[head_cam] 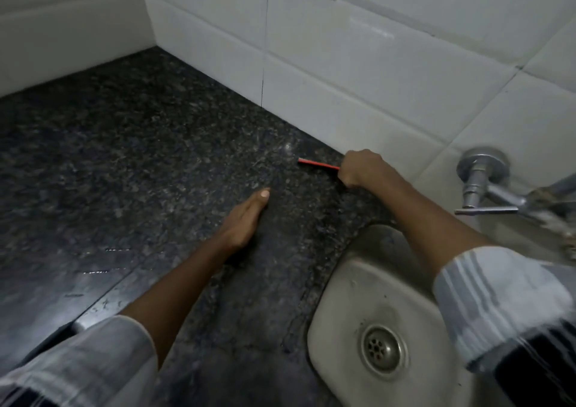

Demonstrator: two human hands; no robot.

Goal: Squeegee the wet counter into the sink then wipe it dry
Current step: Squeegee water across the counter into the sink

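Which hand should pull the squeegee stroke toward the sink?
Right. The right hand already grips the red squeegee near the back wall, with the sink on its side. The left hand rests flat on the counter.

counter (156, 157): speckled dark stone, glossy | sink (349, 288): dull metal | wall tiles (374, 79): smooth white

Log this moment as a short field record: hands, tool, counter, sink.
right hand: right hand grips the red-edged squeegee, close to the white tiled wall
left hand: left hand, fingers straight, rests on its edge on the counter
counter: dark speckled granite counter, shiny streaks near the front left edge
sink: steel sink right of the squeegee, round drain visible
tap: chrome tap on the wall above the sink
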